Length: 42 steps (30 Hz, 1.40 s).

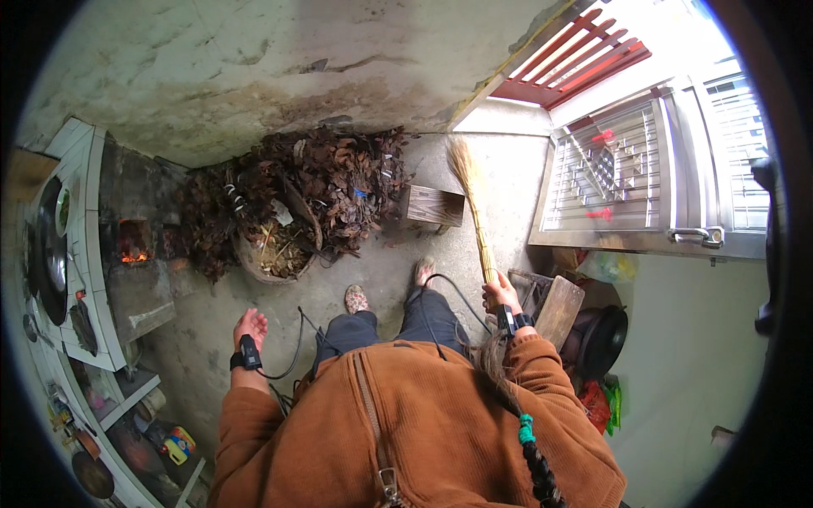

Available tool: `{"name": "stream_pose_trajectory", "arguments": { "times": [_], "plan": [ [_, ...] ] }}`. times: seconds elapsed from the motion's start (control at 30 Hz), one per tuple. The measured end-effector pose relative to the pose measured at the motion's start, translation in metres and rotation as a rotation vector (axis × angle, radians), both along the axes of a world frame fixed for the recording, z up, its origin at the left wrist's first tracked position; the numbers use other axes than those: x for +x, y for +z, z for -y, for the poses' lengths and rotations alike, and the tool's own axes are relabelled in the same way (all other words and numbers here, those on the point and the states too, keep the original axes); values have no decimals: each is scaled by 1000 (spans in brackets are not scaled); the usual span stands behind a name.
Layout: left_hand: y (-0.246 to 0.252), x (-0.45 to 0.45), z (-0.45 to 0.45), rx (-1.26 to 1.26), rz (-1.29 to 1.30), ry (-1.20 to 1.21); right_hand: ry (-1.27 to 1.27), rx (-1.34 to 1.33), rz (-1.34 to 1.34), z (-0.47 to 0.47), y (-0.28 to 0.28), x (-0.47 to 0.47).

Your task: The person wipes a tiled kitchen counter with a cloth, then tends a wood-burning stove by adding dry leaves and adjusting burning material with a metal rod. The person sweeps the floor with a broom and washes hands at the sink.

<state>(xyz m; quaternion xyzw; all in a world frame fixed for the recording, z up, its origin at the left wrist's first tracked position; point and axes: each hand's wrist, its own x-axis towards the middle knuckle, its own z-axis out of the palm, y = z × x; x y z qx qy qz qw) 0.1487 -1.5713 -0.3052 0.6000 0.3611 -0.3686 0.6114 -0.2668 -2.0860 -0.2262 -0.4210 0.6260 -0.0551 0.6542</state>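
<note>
My right hand (500,293) is closed round the handle end of a straw broom (481,228). The broom points away from me, its bristles fanned out near the foot of the wall by the doorway. My left hand (253,325) hangs over the concrete floor with its fingers apart and holds nothing. Ahead of my feet lies a heap of dry brown leaves and twigs (336,171), with a basket (270,276) of plant scraps at its near edge. A small wooden stool (434,205) stands between the heap and the broom.
At the left a white-tiled stove (92,241) has a lit fire opening (134,241) and a large wok (52,254). A metal door (603,171) stands ajar at the right. Below it are a wooden stool (559,311), a black round pan or lid (603,343) and plastic bags (594,403).
</note>
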Motion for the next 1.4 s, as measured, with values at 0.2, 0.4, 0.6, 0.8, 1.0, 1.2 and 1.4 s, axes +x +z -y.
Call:
{"name": "stream_pose_trajectory", "arguments": {
  "times": [0.2,0.4,0.6,0.8,1.0,1.2,1.4],
  "plan": [
    [10,-35,8,-40,24,73,-335,366,20,4,-9,-27],
    [40,-85,20,1,9,228,-568,818,66,6,-48,-43],
    [69,-123,38,-72,83,296,-253,867,-32,-59,-67,17],
    [89,-187,28,-6,118,249,-65,1073,66,-101,-38,95],
    [81,-247,-25,-12,128,321,-4,1363,342,-91,-18,93],
    [74,-283,-42,138,107,384,397,1026,133,-64,-2,-3],
    [71,-290,-45,104,40,393,209,1157,121,-66,-6,25]
  ]
}}
